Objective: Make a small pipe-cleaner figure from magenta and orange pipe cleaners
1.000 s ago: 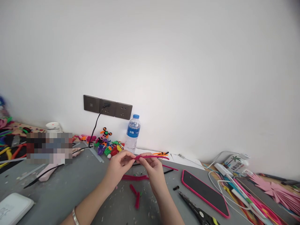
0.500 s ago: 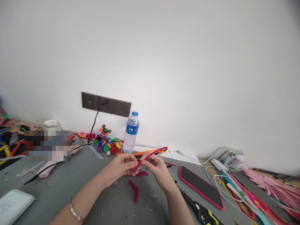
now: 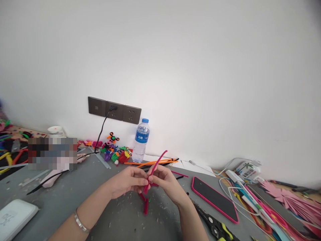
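Note:
My left hand [image 3: 134,182] and my right hand [image 3: 162,180] meet over the grey table mat [image 3: 120,221], both closed on a magenta pipe cleaner [image 3: 157,163]. Its long end rises up and to the right above my fingers, and a short folded end sticks out below them. Fingers hide the middle of it. Just beneath my hands lie bent magenta pipe cleaner pieces [image 3: 145,207]. Behind them, orange pipe cleaners [image 3: 150,163] and black ones rest on a white sheet.
A water bottle [image 3: 141,140] and several small pipe cleaner figures [image 3: 122,155] stand by the wall. On the right are a phone [image 3: 215,199], pliers [image 3: 213,226], cables and pink folded paper [image 3: 296,204]. At left lie a hot glue gun [image 3: 54,177] and a white power bank [image 3: 17,217].
The magenta pipe cleaner has turned more upright, its free end now higher and further left. A short folded end shows below my fingers. My hands stay close together.

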`<state>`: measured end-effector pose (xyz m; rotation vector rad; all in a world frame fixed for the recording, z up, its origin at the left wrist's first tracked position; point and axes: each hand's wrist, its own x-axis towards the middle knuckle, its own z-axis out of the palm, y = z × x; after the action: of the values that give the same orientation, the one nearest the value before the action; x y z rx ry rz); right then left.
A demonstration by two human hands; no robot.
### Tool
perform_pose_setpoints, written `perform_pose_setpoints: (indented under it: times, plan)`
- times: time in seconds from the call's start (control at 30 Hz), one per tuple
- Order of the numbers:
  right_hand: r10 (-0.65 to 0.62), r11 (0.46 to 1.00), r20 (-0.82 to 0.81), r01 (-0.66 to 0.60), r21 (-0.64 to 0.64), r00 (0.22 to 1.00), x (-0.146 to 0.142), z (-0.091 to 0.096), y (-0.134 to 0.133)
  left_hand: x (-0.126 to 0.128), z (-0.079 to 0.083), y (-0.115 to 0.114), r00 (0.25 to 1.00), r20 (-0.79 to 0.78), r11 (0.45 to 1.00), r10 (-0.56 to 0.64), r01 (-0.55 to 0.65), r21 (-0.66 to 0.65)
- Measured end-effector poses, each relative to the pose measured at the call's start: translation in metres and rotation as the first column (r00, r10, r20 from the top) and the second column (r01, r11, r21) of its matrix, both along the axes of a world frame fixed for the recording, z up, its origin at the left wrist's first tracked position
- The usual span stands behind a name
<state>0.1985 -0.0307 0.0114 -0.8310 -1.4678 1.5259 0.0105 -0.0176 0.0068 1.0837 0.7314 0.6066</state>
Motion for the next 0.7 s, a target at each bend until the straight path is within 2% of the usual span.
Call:
perform_pose_setpoints:
  times: [0.37,0.7]
  plan:
    - [0.005,1.000,-0.037,-0.004,0.014,0.999,-0.0030,0.0008,-0.0016,-0.0022,0.0013,-0.0004,0.996,0.026,0.995,-0.085,0.086,-0.041]
    - [-0.014,0.999,-0.080,0.017,0.047,0.997,-0.0068,-0.0002,-0.0010,-0.0026,0.0026,-0.0001,0.996,0.030,0.994,-0.087,0.088,-0.068]
